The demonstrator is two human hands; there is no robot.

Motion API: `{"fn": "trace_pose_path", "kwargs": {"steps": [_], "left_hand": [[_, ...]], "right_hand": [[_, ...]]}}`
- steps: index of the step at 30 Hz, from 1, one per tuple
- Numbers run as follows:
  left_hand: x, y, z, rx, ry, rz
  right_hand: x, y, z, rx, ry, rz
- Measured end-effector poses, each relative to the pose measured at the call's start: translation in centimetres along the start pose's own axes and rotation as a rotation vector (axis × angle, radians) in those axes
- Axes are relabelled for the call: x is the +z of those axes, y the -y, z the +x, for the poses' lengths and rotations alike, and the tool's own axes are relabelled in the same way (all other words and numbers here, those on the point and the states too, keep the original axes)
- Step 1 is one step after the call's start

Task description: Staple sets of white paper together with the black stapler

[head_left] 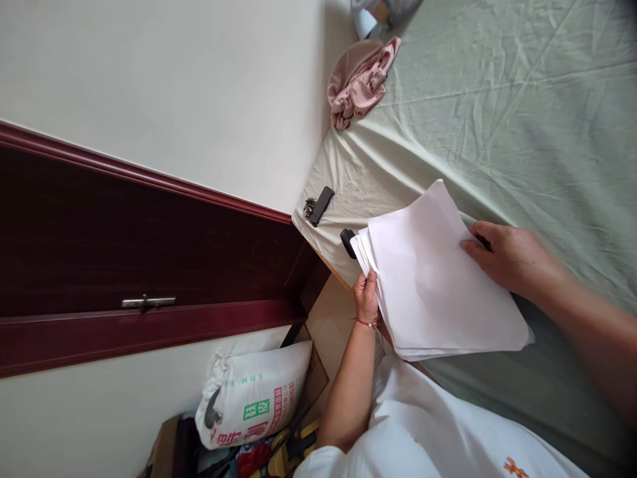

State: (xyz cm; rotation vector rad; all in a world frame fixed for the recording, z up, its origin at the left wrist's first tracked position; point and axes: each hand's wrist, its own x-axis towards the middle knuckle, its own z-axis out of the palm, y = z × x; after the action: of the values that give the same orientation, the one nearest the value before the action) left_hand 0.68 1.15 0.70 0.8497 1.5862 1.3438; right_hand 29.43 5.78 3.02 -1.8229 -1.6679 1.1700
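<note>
A loose stack of white paper sheets [438, 279] is held up over the edge of the bed, its sheets slightly fanned at the left side. My left hand [367, 297], with a red string bracelet at the wrist, pinches the stack's left edge between thumb and fingers. At the opposite edge, my right hand [512, 255] grips the paper, thumb and index finger closed at the border; its other fingers are hidden. Just beyond the left corner of the sheets lies a small black object [348, 243], partly covered by them. Farther off is a dark oblong item [322, 206] with small metal pieces beside it.
Light green cloth [522, 133] covers the bed. Crumpled pink fabric [363, 79] lies by the wall, near a clear plastic bag [381, 16]. To the left are a dark red door [149, 245] with a metal handle and a printed white sack [259, 392] on the floor.
</note>
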Motion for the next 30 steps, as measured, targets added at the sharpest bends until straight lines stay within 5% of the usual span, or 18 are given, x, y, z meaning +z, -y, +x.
{"fn": "trace_pose_path", "kwargs": {"steps": [18, 30], "left_hand": [[0.3, -0.6, 0.0, -0.001, -0.024, 0.052], [0.5, -1.0, -0.2, -0.009, -0.032, 0.034]], "right_hand": [[-0.2, 0.0, -0.5, 0.017, -0.130, -0.024], [0.1, -0.3, -0.1, -0.072, -0.045, 0.028]]}}
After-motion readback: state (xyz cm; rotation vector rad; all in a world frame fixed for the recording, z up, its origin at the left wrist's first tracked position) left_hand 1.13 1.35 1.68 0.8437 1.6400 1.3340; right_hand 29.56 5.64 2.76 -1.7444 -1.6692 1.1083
